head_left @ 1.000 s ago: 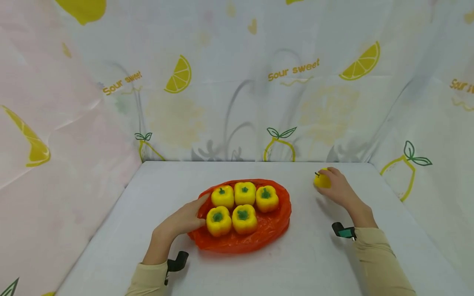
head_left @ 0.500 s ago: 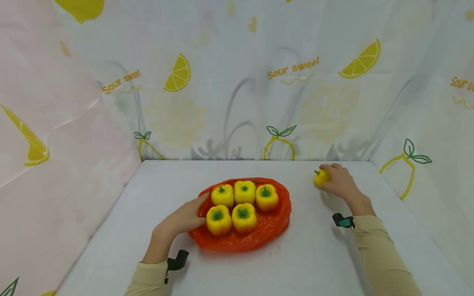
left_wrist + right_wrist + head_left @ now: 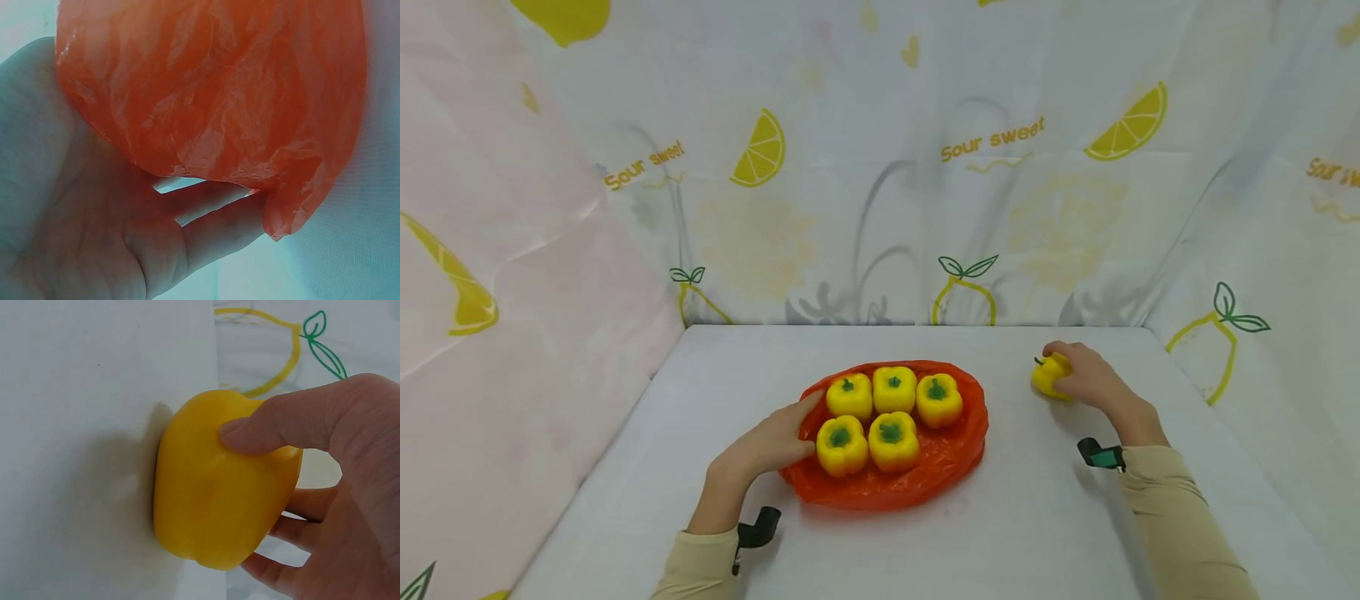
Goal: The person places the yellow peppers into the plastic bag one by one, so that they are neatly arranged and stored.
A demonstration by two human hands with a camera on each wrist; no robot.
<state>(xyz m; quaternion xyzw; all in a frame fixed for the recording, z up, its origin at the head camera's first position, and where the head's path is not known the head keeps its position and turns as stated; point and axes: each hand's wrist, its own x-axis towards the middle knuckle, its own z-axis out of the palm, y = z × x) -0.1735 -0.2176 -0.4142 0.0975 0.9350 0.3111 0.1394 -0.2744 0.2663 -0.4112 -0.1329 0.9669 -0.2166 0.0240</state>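
Note:
A yellow bell pepper (image 3: 1047, 377) with a dark stem is at the table's back right. My right hand (image 3: 1093, 382) grips it; the right wrist view shows the thumb pressed on one side of the pepper (image 3: 212, 487) and the fingers behind it. Its shadow lies close by, and I cannot tell if it touches the table. My left hand (image 3: 771, 437) holds the left side of an open red plastic bag (image 3: 943, 462). In the left wrist view, the bag (image 3: 219, 106) hides the fingertips. Several yellow bell peppers (image 3: 893, 442) stand in the bag, green stems up.
The white table (image 3: 1000, 542) extends around the bag and between the two hands. Lemon-printed cloth (image 3: 850, 208) hangs behind the table and along both sides.
My right hand and its pepper have shifted slightly toward me, and the pepper has tilted a little. My left hand, the bag and the peppers inside have stayed in place.

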